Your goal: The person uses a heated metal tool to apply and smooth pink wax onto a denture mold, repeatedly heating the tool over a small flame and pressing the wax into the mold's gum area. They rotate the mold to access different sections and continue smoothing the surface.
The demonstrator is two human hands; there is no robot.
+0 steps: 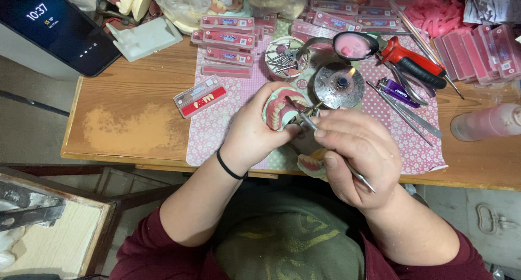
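Just in front of the lit spirit burner (pixel 340 84), my left hand (pixel 255 133) is clamped around a denture model (pixel 278 110), pink wax and some teeth already set, while my right hand (pixel 355 149) pinches a thin metal wax tool (pixel 331 149) against it; shaping looks unfinished

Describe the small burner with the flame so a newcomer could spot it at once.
Start at the pink dotted mat on the wooden workbench. Just beyond the person's hands, right of the round tin of metal bits, stands the alcohol burner. It is a shiny round metal disc with a dark wick at its centre and a small flame, the only lit thing there.
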